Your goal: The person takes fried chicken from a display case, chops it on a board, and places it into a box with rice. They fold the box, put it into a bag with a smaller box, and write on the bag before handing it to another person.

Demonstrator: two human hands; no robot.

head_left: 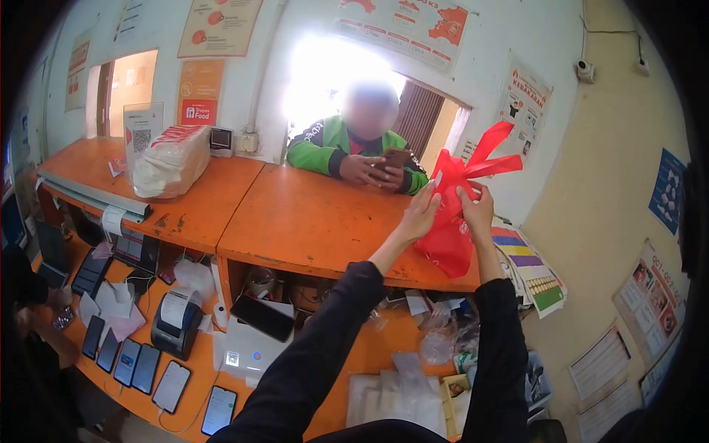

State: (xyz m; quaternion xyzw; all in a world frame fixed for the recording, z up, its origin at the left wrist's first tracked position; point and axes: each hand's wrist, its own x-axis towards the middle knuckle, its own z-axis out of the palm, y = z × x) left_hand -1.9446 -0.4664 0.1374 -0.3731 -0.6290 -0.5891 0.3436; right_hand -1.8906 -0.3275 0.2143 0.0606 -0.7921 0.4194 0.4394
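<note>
A red plastic bag [447,235] with its top tied in a knot and its ends sticking up is at the right end of the orange counter. My left hand [421,213] presses against the bag's left side with its fingers fairly straight. A small white piece shows by those fingertips; I cannot make out what it is. On the other side, my right hand [476,208] grips the bag just under the knot, fingers bent. Both hands hold the bag between them. What is inside it is hidden.
Across the counter [317,214], a person in a green and black jacket [336,140] leans in with a phone [395,158]. A wrapped white bundle [171,164] stands left. Below are several phones [171,385], a receipt printer [176,325] and plastic bags [399,391]. Another person's arm is far left.
</note>
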